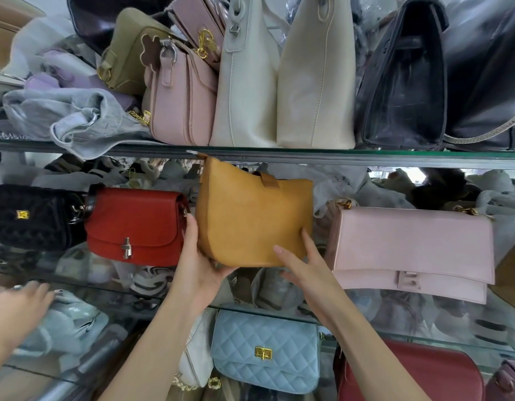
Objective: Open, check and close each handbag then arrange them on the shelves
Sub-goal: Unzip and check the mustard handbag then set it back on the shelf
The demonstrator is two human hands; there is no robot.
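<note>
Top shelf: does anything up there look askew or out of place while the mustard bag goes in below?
Yes. On the top shelf, the olive bag and dusty-pink wallet bag lie tilted, piled on the pink bag. A crumpled grey dust cover droops over the front edge. The cream bags stand upright.

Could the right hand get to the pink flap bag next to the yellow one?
Probably yes. The right hand rests on the mustard-yellow leather bucket bag, and the pale pink flap bag sits just beside it on the same glass shelf, with nothing between them.
</note>
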